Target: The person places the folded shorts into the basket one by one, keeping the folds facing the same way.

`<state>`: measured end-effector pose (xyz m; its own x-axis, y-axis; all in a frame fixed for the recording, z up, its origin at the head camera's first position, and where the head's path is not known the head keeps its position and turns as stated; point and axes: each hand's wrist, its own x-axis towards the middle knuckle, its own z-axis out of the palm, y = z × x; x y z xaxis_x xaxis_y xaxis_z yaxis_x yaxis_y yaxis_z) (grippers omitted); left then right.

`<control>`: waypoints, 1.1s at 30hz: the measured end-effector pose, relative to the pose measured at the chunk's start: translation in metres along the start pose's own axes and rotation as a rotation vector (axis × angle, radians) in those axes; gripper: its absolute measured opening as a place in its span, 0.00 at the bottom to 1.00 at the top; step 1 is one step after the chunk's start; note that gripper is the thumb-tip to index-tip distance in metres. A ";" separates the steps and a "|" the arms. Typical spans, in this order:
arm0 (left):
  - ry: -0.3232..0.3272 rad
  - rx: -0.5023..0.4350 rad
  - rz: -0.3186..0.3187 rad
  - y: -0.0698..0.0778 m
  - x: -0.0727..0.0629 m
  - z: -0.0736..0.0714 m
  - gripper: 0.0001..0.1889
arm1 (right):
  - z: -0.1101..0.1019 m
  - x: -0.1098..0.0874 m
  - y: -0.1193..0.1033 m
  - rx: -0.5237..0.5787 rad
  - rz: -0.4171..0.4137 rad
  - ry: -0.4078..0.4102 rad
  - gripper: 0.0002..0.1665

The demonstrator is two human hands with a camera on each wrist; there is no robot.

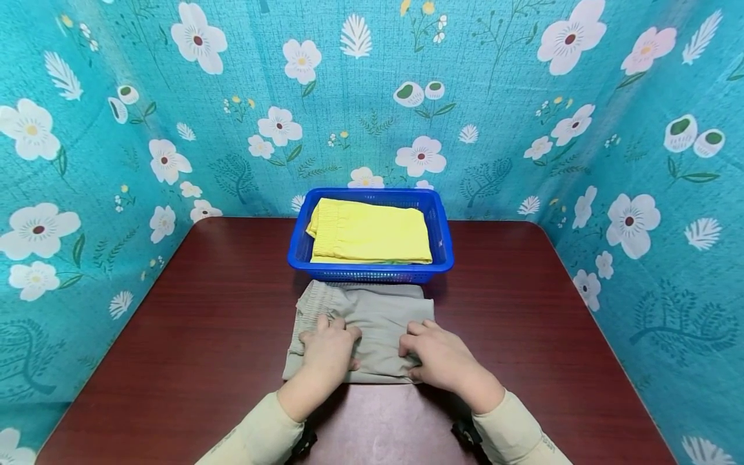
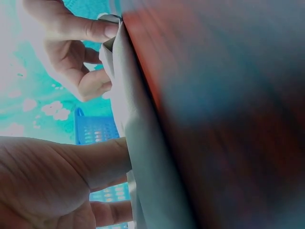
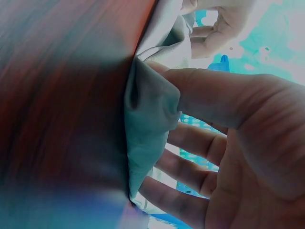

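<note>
Folded grey pants (image 1: 378, 323) with a ribbed elastic waistband lie flat on the table in front of the basket. On their left part, near the waistband, rests my left hand (image 1: 328, 349); in the left wrist view its thumb (image 2: 107, 160) is straight against the cloth. My right hand (image 1: 438, 355) is at the right end, fingers curled over the fabric. The right wrist view shows that thumb (image 3: 205, 93) against a raised fold of the grey cloth, which it pinches near the front edge. Some fingertips are hidden by the cloth.
A blue plastic basket (image 1: 294, 248) stands just behind the grey pants, holding folded yellow pants (image 1: 372, 229). Both sit on a dark red-brown wooden table (image 1: 232, 310). Turquoise floral curtains (image 1: 349, 97) enclose the back and sides.
</note>
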<state>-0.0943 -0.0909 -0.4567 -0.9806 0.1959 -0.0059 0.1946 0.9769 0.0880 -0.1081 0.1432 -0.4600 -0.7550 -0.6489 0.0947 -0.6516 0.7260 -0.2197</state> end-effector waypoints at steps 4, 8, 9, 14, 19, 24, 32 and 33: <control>-0.026 0.014 -0.018 0.006 0.002 0.003 0.24 | -0.001 -0.003 0.003 0.003 0.005 -0.004 0.20; -0.035 0.010 -0.024 0.010 0.003 0.004 0.24 | -0.001 -0.006 0.006 -0.002 0.009 0.009 0.20; -0.034 0.007 -0.024 0.010 0.003 0.004 0.24 | -0.001 -0.007 0.007 -0.001 0.009 0.014 0.20; -0.024 0.003 -0.002 0.009 0.001 0.002 0.23 | 0.000 -0.007 0.008 -0.001 0.003 0.015 0.20; -0.033 -0.032 0.081 0.000 -0.003 -0.001 0.25 | -0.002 -0.008 0.009 0.029 0.027 -0.028 0.18; -0.064 -0.175 0.119 -0.014 -0.007 -0.008 0.27 | -0.003 -0.009 0.010 0.080 0.053 -0.041 0.14; -0.052 -0.354 0.058 -0.033 -0.002 -0.023 0.20 | -0.007 -0.006 0.018 0.251 0.155 -0.033 0.12; -0.043 -0.364 0.047 -0.035 -0.001 -0.024 0.19 | -0.008 -0.006 0.018 0.269 0.176 -0.028 0.11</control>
<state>-0.1008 -0.1274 -0.4354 -0.9674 0.2508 -0.0342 0.2110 0.8738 0.4382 -0.1164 0.1621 -0.4566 -0.8493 -0.5279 0.0064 -0.4658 0.7437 -0.4795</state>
